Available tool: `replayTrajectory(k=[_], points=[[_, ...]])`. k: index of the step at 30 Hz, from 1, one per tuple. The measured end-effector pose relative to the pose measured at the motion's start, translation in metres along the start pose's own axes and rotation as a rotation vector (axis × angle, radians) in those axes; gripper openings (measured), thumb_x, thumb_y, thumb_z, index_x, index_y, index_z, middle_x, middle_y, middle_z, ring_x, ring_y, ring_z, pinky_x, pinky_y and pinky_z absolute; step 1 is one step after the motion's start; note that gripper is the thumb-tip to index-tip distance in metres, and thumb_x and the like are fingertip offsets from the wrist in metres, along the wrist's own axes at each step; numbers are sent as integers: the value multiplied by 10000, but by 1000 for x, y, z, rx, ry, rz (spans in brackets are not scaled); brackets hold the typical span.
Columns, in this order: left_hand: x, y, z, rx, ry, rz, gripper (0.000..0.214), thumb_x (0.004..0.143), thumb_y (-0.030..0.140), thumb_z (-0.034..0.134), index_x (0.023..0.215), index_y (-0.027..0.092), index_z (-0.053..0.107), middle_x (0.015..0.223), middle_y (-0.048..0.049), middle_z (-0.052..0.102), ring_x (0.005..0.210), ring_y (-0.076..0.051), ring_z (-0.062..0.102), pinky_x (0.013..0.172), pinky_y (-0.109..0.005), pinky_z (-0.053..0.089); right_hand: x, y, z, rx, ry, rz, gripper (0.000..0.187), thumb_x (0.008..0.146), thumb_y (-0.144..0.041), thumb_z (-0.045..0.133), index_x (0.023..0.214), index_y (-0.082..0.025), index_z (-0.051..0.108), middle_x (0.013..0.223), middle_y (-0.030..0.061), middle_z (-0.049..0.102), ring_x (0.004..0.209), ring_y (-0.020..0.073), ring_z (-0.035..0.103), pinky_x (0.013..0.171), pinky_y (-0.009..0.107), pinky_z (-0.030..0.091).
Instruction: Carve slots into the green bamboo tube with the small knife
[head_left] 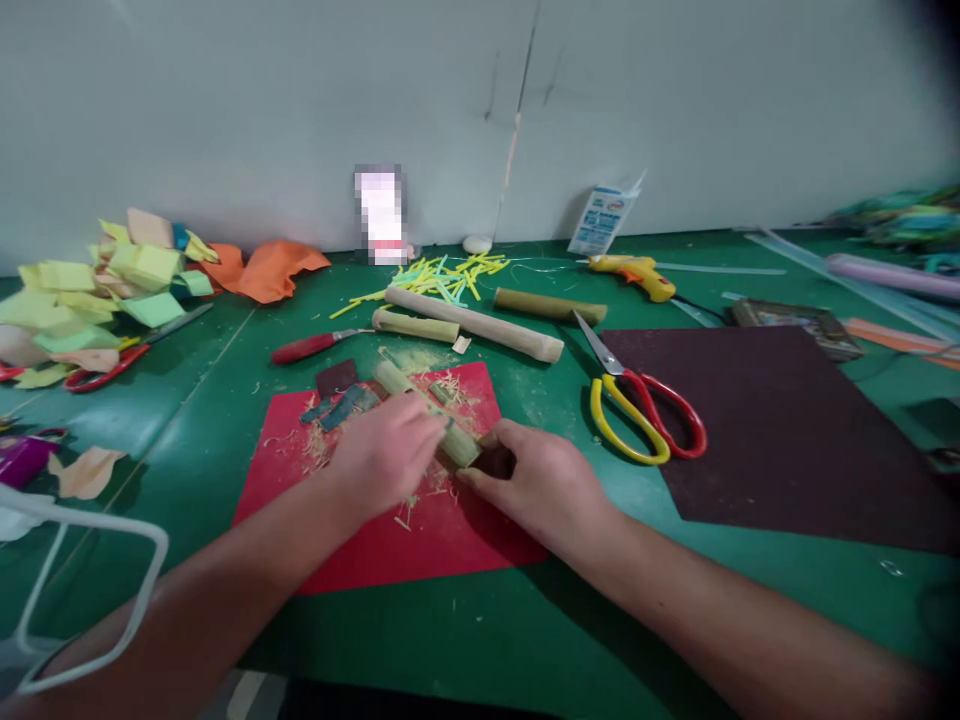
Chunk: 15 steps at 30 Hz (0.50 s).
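A pale green bamboo tube [459, 445] lies slantwise over a red sheet [352, 555]. My left hand [394, 445] is closed over its middle, with a small dark bit at the fingertips that I cannot make out. At the tube's near end, my right hand [551, 480] grips with thumb and fingers; a dark patch between them may be shadow or sandpaper. Fine shavings and a short bamboo offcut [442, 393] are scattered around the tube. Beside my left hand lie dark blue-grey strips [349, 405] and a brown sandpaper-like square [337, 378].
Behind the sheet are a red-handled tool [304, 348], a long pale stick [480, 325], bamboo pieces [551, 305] and yellow-green strips [450, 275]. Scissors [630, 395] lie open on a dark sheet [772, 440]. A yellow glue gun [634, 275] lies behind; a white frame [154, 560] stands near my left arm.
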<state>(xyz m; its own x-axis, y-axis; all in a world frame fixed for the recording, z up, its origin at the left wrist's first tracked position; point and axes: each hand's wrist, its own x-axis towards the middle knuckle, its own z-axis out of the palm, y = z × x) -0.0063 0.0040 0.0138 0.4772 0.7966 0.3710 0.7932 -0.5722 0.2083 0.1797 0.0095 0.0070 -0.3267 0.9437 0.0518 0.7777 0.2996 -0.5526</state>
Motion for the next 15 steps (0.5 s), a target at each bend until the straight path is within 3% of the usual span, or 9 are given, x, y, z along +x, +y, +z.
replayTrajectory(k=[2,7,11,15], points=[[-1,-3,-1,24,46,-27,271,921,252,386,872,150,632,763,-46,531,720,-140,504,639,-263,400,0,0,0,6,-2,6,196,675,-394,636,711,-230,534,657,-33,598,555,113,507,481,239,296],[0,3,1,-12,-105,26,242,912,240,397,885,169,627,749,-30,519,673,-132,496,581,-255,375,-1,1,-1,-2,-5,6,179,699,-383,608,696,-228,519,652,-31,588,562,115,502,485,241,300],[0,2,2,17,-1,-31,266,922,254,384,885,155,628,754,-39,517,698,-136,496,607,-255,379,-1,1,-1,3,-15,13,198,683,-398,628,727,-231,531,672,-33,595,568,115,501,485,241,296],[-2,4,1,-17,-102,55,275,924,253,372,872,170,628,728,-28,513,650,-129,481,561,-251,353,-1,0,0,-14,-7,-6,175,685,-358,616,688,-225,504,650,-35,575,561,109,487,483,240,287]])
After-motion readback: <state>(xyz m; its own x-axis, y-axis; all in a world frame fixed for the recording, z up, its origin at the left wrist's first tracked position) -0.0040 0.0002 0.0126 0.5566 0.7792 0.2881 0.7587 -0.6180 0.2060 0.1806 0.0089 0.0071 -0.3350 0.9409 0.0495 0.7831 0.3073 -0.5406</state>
